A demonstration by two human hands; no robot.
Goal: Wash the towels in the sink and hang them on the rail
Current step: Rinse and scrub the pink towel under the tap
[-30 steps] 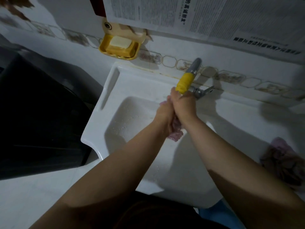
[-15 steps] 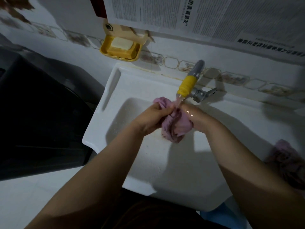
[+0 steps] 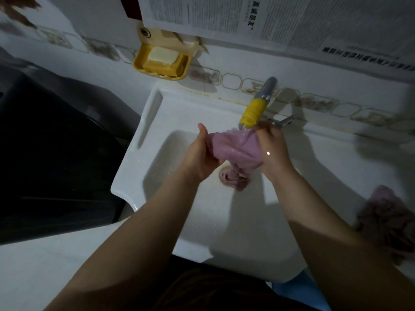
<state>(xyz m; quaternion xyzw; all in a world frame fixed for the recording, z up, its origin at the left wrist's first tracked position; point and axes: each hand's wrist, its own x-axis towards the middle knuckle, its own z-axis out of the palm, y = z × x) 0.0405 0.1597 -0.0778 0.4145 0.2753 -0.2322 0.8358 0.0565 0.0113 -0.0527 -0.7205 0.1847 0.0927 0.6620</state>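
Spread wider now, both hands [image 3: 238, 153] grip pink towel [image 3: 235, 147]; newspaper [image 3: 224, 16] print blurry.

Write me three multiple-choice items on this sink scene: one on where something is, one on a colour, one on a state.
1. Where is the soap dish?
A. On the wall, up and left of the tap
B. Inside the sink basin
C. On the floor

2. What colour is the sleeve on the tap spout?
A. Blue
B. Yellow
C. Red

3. How is the pink towel being held?
A. Lying loose on the counter
B. Hanging from a rail
C. Gripped by both hands under the tap

Answers:
1 A: the soap dish hangs on the tiled wall, up and left of the tap.
2 B: the sleeve round the spout is plainly yellow.
3 C: the left hand and the right hand each clutch an end of the pink towel over the sink.
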